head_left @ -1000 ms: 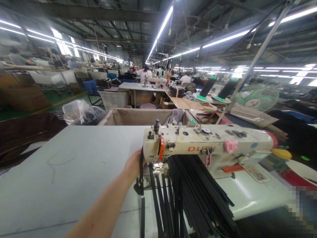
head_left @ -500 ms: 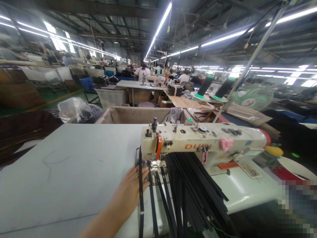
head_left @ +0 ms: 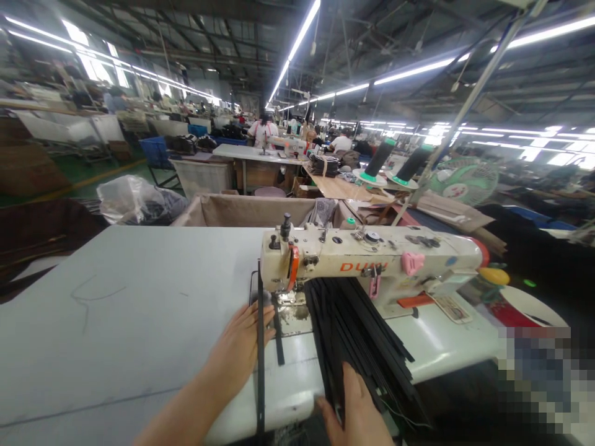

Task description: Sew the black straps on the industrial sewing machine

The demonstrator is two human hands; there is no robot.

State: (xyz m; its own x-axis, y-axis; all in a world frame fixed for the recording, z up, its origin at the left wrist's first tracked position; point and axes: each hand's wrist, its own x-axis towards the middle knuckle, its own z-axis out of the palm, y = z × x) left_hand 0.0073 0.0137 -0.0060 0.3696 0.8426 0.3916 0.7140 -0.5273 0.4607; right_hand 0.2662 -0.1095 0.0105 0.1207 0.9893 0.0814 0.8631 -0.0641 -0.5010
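My left hand (head_left: pixel 242 341) lies flat beside the needle area of a white sewing machine (head_left: pixel 372 257), fingers stretched forward. A long black strap (head_left: pixel 261 378) hangs from the machine's left end across its fingers. A short black strip (head_left: pixel 279 337) lies by the fingertips, near the metal needle plate (head_left: pixel 292 316). At the bottom, my right hand (head_left: pixel 357 409) is over the left edge of a thick bundle of black straps (head_left: pixel 367 334) under the machine arm. Its thumb and fingers are apart, with dark straps between them; I see no firm grip.
The pale worktable (head_left: pixel 139 322) extends left. Behind it stands a fabric-lined bin (head_left: pixel 255 210), with a clear plastic bag (head_left: pixel 130 198) to its left. Black thread cones (head_left: pixel 379 161) and a green fan (head_left: pixel 465 181) are back right. A co-worker (head_left: pixel 263 131) is farther away.
My right hand has come into view at the bottom. Several loose straps right of my left hand no longer cross the table front. My left hand stays by the needle; the view shifted slightly.
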